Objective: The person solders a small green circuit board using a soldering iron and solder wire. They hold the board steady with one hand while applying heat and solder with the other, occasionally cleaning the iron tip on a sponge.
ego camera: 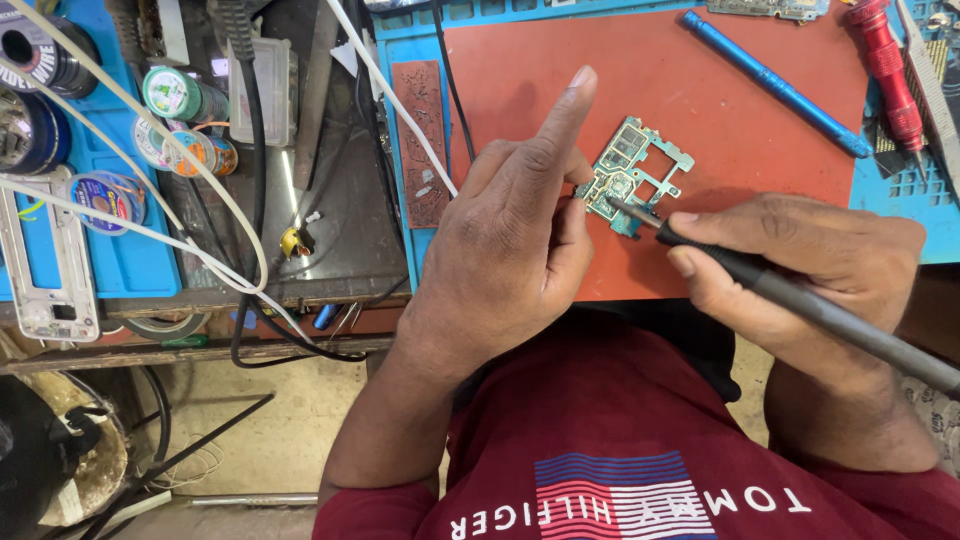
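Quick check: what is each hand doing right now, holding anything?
Left hand: fingers curled, index raised, pinning the green circuit board to the red mat.
Right hand: closed on the grey soldering iron, tip on the board.

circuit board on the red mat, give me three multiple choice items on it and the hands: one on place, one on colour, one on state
1. Where does the circuit board lie?
A. on the red mat
B. on the floor
C. in a drawer

2. What colour is the long pen-shaped tool lying at the top of the mat?
A. yellow
B. blue
C. white

3. What is the right hand doing?
A. resting empty on the mat
B. holding a cup
C. gripping a dark soldering iron with its tip on the board

Answers:
1. A, the board sits on the red surface beside the left hand.
2. B, its whole barrel is blue.
3. C, the fingers wrap the dark handle and the tip meets the board's lower edge.
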A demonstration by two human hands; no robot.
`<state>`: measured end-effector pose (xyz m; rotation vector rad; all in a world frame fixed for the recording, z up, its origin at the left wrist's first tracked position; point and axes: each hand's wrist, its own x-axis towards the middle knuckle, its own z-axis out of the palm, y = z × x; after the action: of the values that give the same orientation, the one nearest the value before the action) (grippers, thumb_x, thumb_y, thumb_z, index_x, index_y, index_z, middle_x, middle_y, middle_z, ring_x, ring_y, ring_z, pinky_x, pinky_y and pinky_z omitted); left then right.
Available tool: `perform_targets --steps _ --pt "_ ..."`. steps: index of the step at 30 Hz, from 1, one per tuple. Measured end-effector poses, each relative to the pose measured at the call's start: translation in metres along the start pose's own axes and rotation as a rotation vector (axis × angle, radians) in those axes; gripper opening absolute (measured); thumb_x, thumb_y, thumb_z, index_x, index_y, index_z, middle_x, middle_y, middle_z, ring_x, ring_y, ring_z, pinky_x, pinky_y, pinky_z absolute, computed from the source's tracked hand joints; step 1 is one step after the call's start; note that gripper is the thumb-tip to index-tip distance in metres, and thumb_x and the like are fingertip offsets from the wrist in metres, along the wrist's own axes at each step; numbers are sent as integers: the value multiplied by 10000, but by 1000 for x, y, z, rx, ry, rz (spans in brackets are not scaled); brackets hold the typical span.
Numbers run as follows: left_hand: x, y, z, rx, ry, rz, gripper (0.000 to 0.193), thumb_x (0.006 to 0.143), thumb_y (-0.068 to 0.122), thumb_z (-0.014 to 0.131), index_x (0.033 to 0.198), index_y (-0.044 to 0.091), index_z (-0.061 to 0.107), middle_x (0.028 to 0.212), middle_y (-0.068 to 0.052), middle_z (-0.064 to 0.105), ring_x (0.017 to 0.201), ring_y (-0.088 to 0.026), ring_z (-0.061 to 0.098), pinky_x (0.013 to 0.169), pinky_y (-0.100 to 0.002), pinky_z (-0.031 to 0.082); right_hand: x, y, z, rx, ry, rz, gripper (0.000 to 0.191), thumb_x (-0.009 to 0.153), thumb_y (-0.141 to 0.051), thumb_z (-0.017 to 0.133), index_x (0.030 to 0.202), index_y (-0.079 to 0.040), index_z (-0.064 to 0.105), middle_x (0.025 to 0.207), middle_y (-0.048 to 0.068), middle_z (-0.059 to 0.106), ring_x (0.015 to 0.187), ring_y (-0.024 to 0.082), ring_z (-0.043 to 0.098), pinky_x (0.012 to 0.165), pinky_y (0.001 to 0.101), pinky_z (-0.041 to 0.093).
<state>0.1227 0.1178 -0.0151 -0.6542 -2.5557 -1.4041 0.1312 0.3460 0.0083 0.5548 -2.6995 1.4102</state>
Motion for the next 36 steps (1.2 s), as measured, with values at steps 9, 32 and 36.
perform_targets --steps 9,32,36 --pt "0 0 0 -1 -4 -4 722 994 -41 660 1580 82 255 1054 -40 628 975 -175 615 926 -317 543 0 1 0 -11 -1 -38 239 824 -23 830 1034 47 739 874 138 743 722 185 719 627 259 545" --pt "1 -2 1 -13 9 5 735 980 -53 670 1576 79 261 1055 -36 631 990 -168 629 921 -304 560 -2 3 -1 16 -14 15 261 830 -59 824 1064 26 745 848 121 735 683 144 687 588 238 507" --pt "1 -2 2 -16 8 5 740 974 -56 664 1579 82 259 1062 -34 634 995 -166 632 925 -302 562 -3 2 0 47 -12 74 270 818 -61 833 1061 26 756 826 114 738 662 146 687 579 244 501"
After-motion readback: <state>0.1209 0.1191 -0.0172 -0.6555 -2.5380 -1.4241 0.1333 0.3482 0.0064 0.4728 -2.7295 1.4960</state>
